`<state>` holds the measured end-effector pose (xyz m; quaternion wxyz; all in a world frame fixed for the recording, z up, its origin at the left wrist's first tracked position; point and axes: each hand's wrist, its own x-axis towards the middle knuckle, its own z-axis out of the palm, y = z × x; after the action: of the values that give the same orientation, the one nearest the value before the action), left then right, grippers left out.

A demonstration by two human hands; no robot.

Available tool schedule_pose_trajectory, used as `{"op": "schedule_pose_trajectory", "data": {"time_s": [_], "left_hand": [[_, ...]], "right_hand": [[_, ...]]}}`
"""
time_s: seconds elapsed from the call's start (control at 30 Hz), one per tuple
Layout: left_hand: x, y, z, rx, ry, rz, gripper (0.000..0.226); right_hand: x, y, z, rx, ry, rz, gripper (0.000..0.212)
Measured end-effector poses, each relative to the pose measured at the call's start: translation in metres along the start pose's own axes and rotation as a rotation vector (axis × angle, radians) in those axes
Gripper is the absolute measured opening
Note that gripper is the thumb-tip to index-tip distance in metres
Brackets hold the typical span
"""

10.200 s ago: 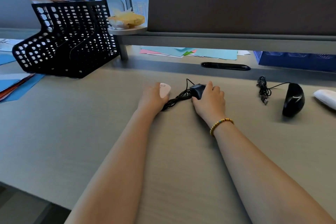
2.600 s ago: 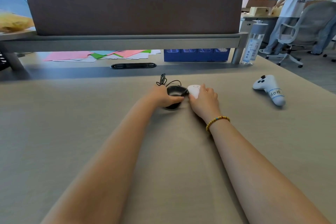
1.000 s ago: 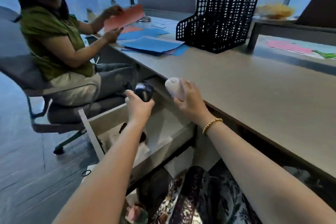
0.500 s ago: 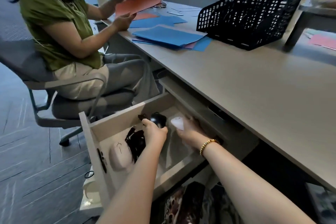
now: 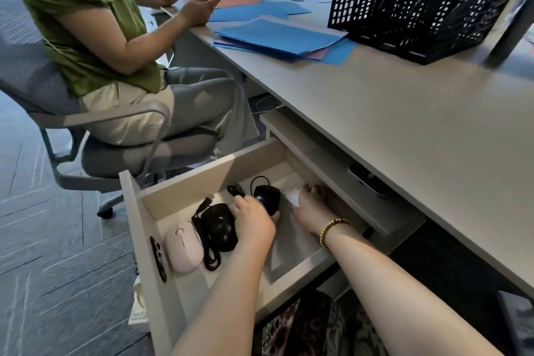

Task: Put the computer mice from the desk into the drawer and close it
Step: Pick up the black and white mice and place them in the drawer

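With a pink mouse [image 5: 184,247] and a black one [image 5: 219,227] already lying in the open drawer [image 5: 144,240] at lower centre, we lower two more, our left hand [image 5: 254,222] clamped on a black mouse [image 5: 267,198], our right hand [image 5: 310,211] on a white mouse [image 5: 293,196] (half hidden), so releasing and closing remain.

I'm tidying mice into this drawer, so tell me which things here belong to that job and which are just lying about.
Job: drawer, pink mouse, two black mice, white mouse.
Lying about: black file rack, blue papers.
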<state>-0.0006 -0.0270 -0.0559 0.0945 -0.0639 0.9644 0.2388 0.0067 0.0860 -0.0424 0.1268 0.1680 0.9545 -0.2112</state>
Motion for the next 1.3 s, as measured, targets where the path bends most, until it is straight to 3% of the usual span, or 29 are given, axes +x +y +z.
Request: {"op": "schedule_pose_trajectory", "data": {"time_s": [0.27, 0.37, 0.5, 0.63, 0.77, 0.87, 1.1, 1.3], "left_hand": [[0.004, -0.002, -0.009, 0.227, -0.092, 0.131, 0.072], [0.003, 0.002, -0.012, 0.233, -0.154, 0.094, 0.076], [0.003, 0.006, -0.015, 0.081, -0.155, 0.059, 0.052], [0.007, 0.004, -0.019, 0.178, -0.208, 0.093, 0.040], [0.011, -0.005, -0.022, 0.279, -0.191, 0.119, 0.036], [0.012, -0.006, -0.023, 0.402, -0.172, 0.138, 0.039], [0.015, -0.024, -0.030, 0.589, -0.063, 0.338, 0.035], [0.006, -0.023, -0.032, 0.486, -0.026, 0.308, 0.033]], "right_hand": [[0.001, -0.002, 0.005, 0.008, -0.064, 0.050, 0.070], [0.004, -0.001, 0.007, 0.024, -0.130, 0.114, 0.067], [0.006, 0.001, 0.005, 0.037, -0.117, 0.111, 0.070], [0.014, 0.007, 0.009, 0.131, -0.132, 0.140, 0.063], [0.018, 0.009, 0.012, 0.140, -0.102, 0.123, 0.054], [0.013, 0.003, 0.009, 0.182, -0.125, 0.095, 0.060], [0.012, 0.004, 0.006, 0.161, -0.147, 0.036, 0.061], [0.011, 0.002, 0.008, 0.084, -0.122, -0.046, 0.065]]}}
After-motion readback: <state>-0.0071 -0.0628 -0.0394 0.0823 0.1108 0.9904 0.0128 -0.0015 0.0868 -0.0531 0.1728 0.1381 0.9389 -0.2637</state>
